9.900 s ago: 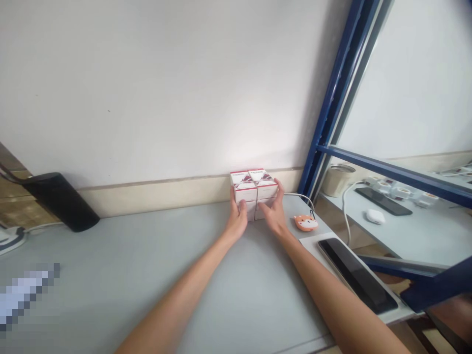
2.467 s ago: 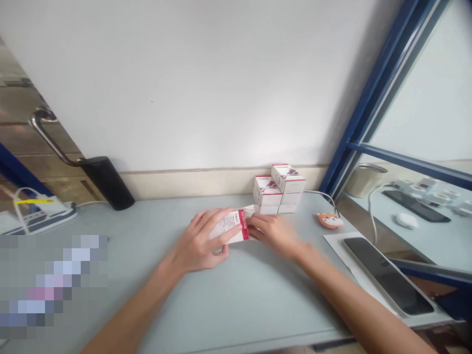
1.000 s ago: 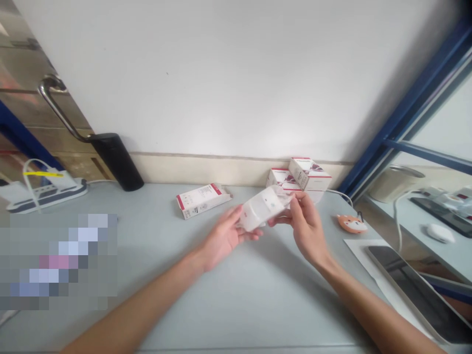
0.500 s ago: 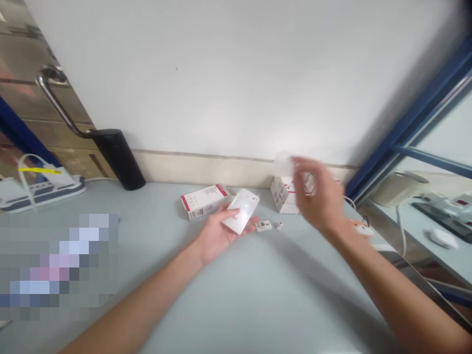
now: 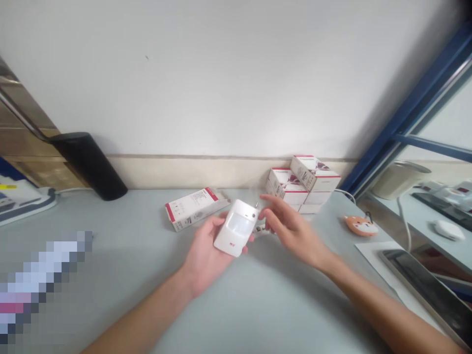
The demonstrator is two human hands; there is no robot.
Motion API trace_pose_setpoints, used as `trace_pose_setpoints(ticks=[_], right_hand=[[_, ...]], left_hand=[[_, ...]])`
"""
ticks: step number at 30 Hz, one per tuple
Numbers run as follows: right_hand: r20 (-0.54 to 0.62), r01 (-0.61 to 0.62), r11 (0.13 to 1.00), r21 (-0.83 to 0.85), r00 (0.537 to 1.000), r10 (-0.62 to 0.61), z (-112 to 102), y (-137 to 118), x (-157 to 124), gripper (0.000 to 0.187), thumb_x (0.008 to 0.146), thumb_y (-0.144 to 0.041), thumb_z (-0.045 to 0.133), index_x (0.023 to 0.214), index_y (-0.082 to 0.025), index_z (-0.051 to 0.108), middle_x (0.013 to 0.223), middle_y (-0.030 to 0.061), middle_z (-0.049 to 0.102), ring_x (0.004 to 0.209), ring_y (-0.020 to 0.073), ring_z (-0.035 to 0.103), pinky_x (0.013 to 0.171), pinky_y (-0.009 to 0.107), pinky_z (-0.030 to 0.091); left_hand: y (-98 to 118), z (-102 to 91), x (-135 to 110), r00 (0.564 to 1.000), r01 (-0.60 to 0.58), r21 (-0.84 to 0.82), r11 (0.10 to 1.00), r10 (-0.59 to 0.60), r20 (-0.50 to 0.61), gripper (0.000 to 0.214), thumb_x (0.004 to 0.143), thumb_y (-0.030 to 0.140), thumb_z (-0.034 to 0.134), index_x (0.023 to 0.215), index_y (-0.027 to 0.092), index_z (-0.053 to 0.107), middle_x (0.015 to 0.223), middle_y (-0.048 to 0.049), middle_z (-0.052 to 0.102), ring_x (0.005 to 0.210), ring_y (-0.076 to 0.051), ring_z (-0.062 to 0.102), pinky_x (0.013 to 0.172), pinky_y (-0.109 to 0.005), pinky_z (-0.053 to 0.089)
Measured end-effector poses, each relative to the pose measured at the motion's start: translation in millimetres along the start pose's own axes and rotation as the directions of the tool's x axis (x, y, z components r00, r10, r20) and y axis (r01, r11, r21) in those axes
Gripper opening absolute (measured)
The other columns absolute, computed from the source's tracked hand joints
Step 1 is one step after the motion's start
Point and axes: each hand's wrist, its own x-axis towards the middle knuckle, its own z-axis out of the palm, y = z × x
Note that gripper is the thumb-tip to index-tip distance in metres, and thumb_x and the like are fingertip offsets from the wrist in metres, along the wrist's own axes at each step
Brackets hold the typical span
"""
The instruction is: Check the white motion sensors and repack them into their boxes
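Left hand (image 5: 204, 250) is palm up just below the middle of the frame, cradling a white motion sensor (image 5: 236, 227), with the fingers (image 5: 221, 221) wrapped narrowly around its back and its lens facing up. Right hand (image 5: 295, 231) is just beside it with the fingers (image 5: 271, 202) spread wide, holding nothing, right by the sensor's top corner. Under those fingers there's a small white part (image 5: 261, 229) on the desk (image 5: 258, 300), mostly hidden, so I can't say what it is.

An opened white-and-red box (image 5: 193, 209) lies on its side left of the sensor. Up against the wall, right of center, is a stack of similar boxes (image 5: 306, 184). Further right sits an orange fox-shaped charm (image 5: 361, 225), with a black phone (image 5: 420, 290) on a white sheet (image 5: 372, 255) at the lower right. A black cylinder (image 5: 88, 164) leans at the upper left, above a white power strip (image 5: 22, 204). The blue metal frame (image 5: 409, 108) runs up the right side.
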Motion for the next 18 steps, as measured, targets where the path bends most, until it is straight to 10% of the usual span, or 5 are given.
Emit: trace_pose_setpoints(ticks=[10,14,18], right_hand=[[-0.083,-0.212,0.916,0.341,0.964,0.254,5.1,-2.9,-0.6,0.040,0.100,-0.057,0.060,0.093,-0.021,0.076,0.066,-0.0032,0.047,0.064,0.0129,0.044,0.060,0.026,0.039],[-0.343,-0.095,0.938,0.333,0.915,0.214,-17.8,-2.1,4.6,0.040,0.097,-0.059,0.066,0.092,-0.020,0.076,0.061,-0.0047,0.042,0.059,0.0118,0.038,0.054,0.026,0.031],[-0.649,0.240,0.896,0.374,0.758,0.068,-59.8,-5.9,14.7,0.030,0.095,-0.046,0.076,0.086,-0.017,0.073,0.055,-0.0079,0.033,0.052,0.0090,0.024,0.050,0.027,0.021]], left_hand=[[-8.6,2.8,-7.1,0.977,0.060,0.059,0.996,-0.071,0.201,0.046,0.098,0.038,0.048,0.131,0.015,0.070,0.119,-0.0167,0.075,0.093,-0.030,0.071,0.080,-0.041,0.053],[-8.7,5.1,-11.6,0.957,0.125,0.075,0.989,-0.140,0.255,0.050,0.102,0.038,0.042,0.131,0.008,0.069,0.115,-0.0235,0.075,0.091,-0.030,0.071,0.078,-0.040,0.052],[-10.9,6.5,-13.7,0.909,0.197,0.100,0.975,-0.220,0.354,0.052,0.103,0.037,0.039,0.133,0.005,0.067,0.109,-0.0251,0.075,0.086,-0.030,0.072,0.074,-0.039,0.050]])
